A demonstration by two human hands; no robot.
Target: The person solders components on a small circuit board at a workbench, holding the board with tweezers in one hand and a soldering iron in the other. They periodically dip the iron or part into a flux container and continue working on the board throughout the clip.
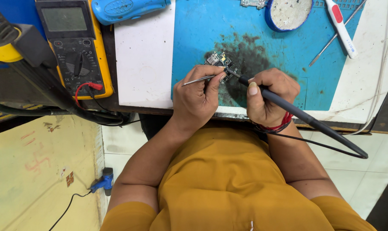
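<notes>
Black soldering iron (288,107) sits in a fist-like grip in the right hand (268,96), tip down on the small circuit board (219,64), while the left hand (198,96) pinches thin metal tweezers (198,80) between thumb and fingertips at the same board. Board lies on the scorched patch of the blue mat (262,38), near the mat's front edge; it looks light, stiff and fragile, best held by its edges. Farther back, at the mat's far edge, a round blue-rimmed dish (288,13) holds something pale and speckled, possibly a cleaning sponge.
</notes>
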